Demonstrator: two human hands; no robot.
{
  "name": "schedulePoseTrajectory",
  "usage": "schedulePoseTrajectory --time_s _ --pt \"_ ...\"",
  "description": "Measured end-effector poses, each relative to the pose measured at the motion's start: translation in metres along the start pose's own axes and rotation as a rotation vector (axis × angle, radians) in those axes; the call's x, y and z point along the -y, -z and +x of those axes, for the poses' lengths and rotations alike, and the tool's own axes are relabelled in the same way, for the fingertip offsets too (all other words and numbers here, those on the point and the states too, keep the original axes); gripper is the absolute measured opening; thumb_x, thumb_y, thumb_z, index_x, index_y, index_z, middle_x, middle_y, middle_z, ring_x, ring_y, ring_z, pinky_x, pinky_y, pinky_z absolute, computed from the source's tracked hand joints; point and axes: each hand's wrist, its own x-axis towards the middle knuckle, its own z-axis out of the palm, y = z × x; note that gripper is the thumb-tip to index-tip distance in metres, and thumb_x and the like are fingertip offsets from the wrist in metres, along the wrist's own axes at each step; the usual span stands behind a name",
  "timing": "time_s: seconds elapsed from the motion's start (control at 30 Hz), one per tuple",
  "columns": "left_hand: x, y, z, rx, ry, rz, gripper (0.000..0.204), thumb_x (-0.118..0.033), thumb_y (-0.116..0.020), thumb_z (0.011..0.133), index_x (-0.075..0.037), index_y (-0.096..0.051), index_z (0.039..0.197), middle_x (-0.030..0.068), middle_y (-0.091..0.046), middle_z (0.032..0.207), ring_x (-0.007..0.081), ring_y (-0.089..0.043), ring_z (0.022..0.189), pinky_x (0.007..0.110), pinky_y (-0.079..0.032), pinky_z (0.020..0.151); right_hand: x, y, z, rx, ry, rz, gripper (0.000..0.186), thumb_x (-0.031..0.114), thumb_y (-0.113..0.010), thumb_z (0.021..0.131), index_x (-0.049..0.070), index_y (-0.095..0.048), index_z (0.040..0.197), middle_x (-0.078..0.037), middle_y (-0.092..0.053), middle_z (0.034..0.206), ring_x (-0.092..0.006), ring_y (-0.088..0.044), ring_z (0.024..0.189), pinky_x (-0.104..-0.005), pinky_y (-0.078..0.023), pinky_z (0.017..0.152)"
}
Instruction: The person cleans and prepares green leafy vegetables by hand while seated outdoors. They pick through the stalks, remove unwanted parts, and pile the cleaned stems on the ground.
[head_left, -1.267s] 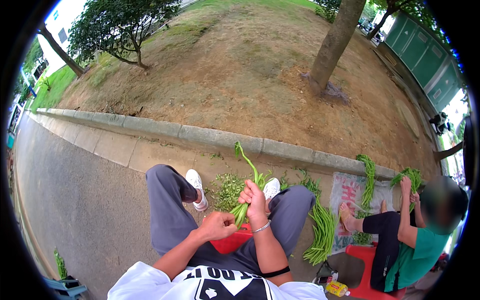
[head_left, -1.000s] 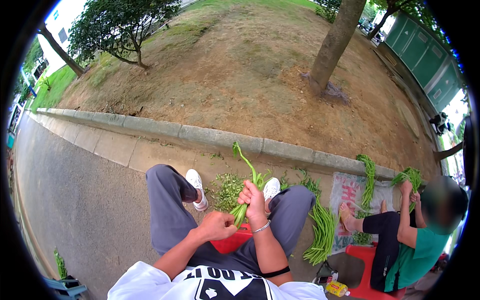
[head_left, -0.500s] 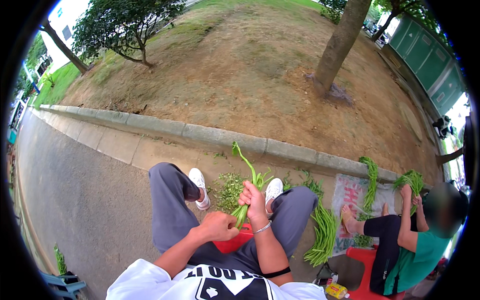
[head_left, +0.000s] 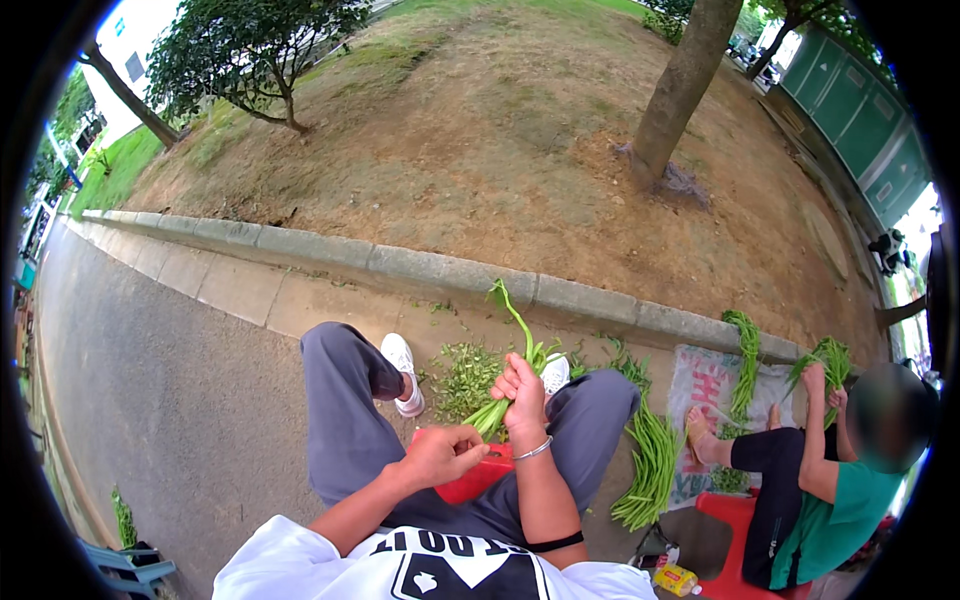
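Note:
My right hand [head_left: 520, 395] is closed round a small bunch of long green vegetable stems [head_left: 487, 416]. One longer stem with a curled leafy tip rises above the fist. Just below the lower ends of the bunch, my left hand [head_left: 442, 456] has its fingers curled in toward the thumb. Whether a small piece sits between those fingers is hidden. Beneath the hands, between my knees, a red plastic stool or basin [head_left: 468, 482] is partly covered. A scatter of picked green leaves and bits [head_left: 468, 385] lies on the ground between my white shoes [head_left: 402, 372].
A heap of long green stems [head_left: 652, 470] lies right of my knee. Farther right, a person [head_left: 815, 480] on a red stool [head_left: 728, 530] handles greens [head_left: 830, 360] beside a printed sack [head_left: 690, 365]. A stone kerb [head_left: 440, 274] runs ahead; a yellow-labelled bottle [head_left: 676, 580] lies nearby.
My right hand has shifted slightly right and upward with the stems. My left hand has come away from the stems' lower part, its fingers now pointing more to the right.

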Motion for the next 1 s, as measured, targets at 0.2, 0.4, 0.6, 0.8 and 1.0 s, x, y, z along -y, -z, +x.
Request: schedulePoseTrajectory --time_s 0.2,0.4,0.6,0.8,1.0 --pt "0.002 0.011 0.003 -0.141 0.033 -0.107 0.017 -0.014 -0.064 0.082 0.0 -0.06 0.072 -0.0035 -0.049 0.054 0.0012 -0.042 0.05 0.021 -0.033 0.043 0.008 0.002 0.002 -0.026 0.023 0.055 0.012 0.019 -0.054 0.085 0.008 -0.052 0.08 0.007 -0.028 0.049 -0.0056 -0.028 0.038 -0.0243 -0.031 0.041" --pt "-0.002 0.011 0.002 -0.192 -0.115 0.008 0.01 -0.01 -0.066 0.075 -0.001 -0.062 0.072 0.0028 -0.053 0.06 0.0082 -0.048 0.051 0.024 -0.037 0.045 0.017 0.002 -0.001 -0.028 0.049 0.054 0.011 0.019 -0.052 0.086 0.01 -0.051 0.08 0.007 -0.027 0.049 -0.0057 -0.027 0.039 -0.024 -0.03 0.043" --pt "-0.002 0.007 0.004 -0.183 -0.207 0.006 0.01 -0.011 -0.066 0.074 -0.002 -0.062 0.071 0.0046 -0.052 0.063 0.0119 -0.048 0.051 0.026 -0.038 0.046 0.015 0.002 -0.001 -0.018 0.04 0.052 0.01 0.019 -0.051 0.086 0.01 -0.051 0.081 0.008 -0.027 0.05 -0.0053 -0.027 0.039 -0.0237 -0.031 0.043" --pt "-0.001 0.006 0.001 -0.074 -0.271 0.024 0.011 -0.012 -0.066 0.076 -0.002 -0.063 0.071 0.0056 -0.051 0.063 0.0122 -0.046 0.05 0.026 -0.036 0.045 0.015 0.006 0.0 0.018 0.043 0.063 0.01 0.019 -0.051 0.087 0.01 -0.051 0.084 0.008 -0.026 0.05 -0.0048 -0.028 0.039 -0.0234 -0.031 0.043" --pt "-0.002 0.005 -0.001 -0.025 -0.39 -0.017 0.008 -0.011 -0.067 0.074 -0.003 -0.063 0.073 0.006 -0.055 0.067 0.0108 -0.047 0.049 0.026 -0.037 0.044 0.014 0.003 -0.003 0.016 0.042 0.065 0.01 0.019 -0.05 0.087 0.01 -0.051 0.084 0.008 -0.025 0.049 -0.0047 -0.027 0.04 -0.0232 -0.03 0.043"
